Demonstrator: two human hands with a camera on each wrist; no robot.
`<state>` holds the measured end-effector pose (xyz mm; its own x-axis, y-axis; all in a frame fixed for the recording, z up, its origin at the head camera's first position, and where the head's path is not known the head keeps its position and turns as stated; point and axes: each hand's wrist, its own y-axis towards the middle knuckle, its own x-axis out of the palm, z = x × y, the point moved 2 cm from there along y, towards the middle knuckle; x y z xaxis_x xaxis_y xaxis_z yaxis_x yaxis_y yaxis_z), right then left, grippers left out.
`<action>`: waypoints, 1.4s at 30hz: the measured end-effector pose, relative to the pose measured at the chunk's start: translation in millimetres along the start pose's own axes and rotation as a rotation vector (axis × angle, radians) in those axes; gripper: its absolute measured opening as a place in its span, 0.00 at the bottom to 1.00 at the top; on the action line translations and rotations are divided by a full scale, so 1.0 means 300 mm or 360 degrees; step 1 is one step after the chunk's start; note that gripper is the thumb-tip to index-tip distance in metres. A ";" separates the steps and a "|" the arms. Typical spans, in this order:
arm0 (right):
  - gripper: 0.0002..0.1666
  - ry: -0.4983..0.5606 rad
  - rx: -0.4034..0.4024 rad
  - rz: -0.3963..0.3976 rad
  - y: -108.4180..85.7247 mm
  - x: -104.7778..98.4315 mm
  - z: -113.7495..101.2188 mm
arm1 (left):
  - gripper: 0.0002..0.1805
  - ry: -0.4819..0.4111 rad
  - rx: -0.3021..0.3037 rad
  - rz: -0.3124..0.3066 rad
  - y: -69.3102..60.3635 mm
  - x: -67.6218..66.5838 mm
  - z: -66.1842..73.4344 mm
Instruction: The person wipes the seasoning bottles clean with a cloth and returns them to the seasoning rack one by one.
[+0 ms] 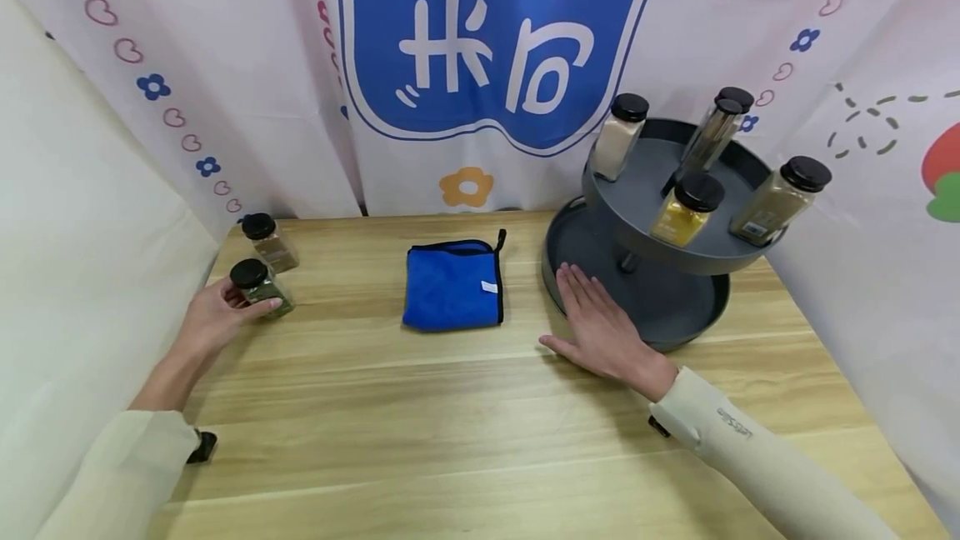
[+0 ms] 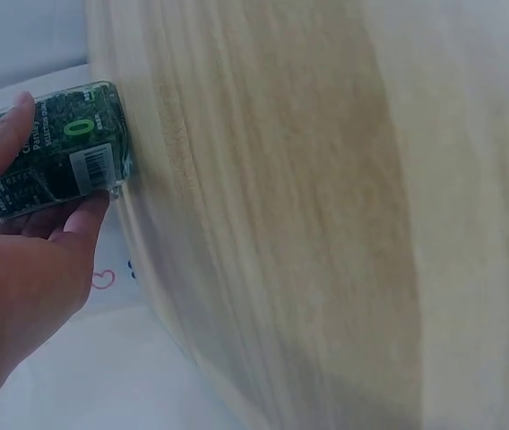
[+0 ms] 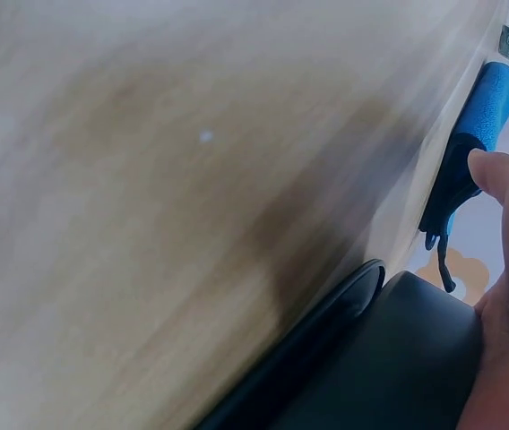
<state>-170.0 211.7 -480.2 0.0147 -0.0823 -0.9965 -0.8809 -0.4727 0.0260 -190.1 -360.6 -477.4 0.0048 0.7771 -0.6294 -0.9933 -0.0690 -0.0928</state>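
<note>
My left hand (image 1: pixel 212 317) grips a clear square jar of green parsley flakes (image 1: pixel 264 293) with a black lid, thumb on one side and fingers on the other. In the left wrist view the parsley jar's (image 2: pixel 68 148) base is at the wood surface, label facing the camera. Just behind it stands a jar of brown spice (image 1: pixel 276 252). On the right, my right hand (image 1: pixel 603 333) lies with straight fingers at the near left rim of the lower tray (image 1: pixel 678 307) of a dark grey two-tier stand. Whether its palm presses on the tray cannot be told.
Several black-lidded spice jars, one yellow (image 1: pixel 678 225), stand on the stand's upper tray (image 1: pixel 637 198). A folded blue cloth (image 1: pixel 452 288) with black edging lies mid-table (image 1: pixel 420 407). Behind the table hangs a printed white curtain (image 1: pixel 285 132).
</note>
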 end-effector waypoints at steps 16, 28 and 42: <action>0.61 -0.0033 0.0006 -0.0013 0.002 -0.003 -0.001 | 0.32 0.0032 0.0124 -0.0028 -0.073 0.049 0.143; 0.61 -0.0047 -0.0004 -0.0005 0.001 -0.003 -0.002 | 0.29 0.0119 0.0239 -0.0188 -0.153 0.179 0.298; 0.61 -0.0050 0.0002 -0.0013 0.004 -0.001 0.000 | 0.25 -0.0040 0.0503 -0.0372 -0.246 0.372 0.380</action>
<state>-171.1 211.2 -479.7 0.0074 -0.0509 -0.9987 -0.8813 -0.4721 0.0175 -129.3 -197.6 -452.9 0.2363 0.7641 -0.6002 -0.9523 0.3049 0.0132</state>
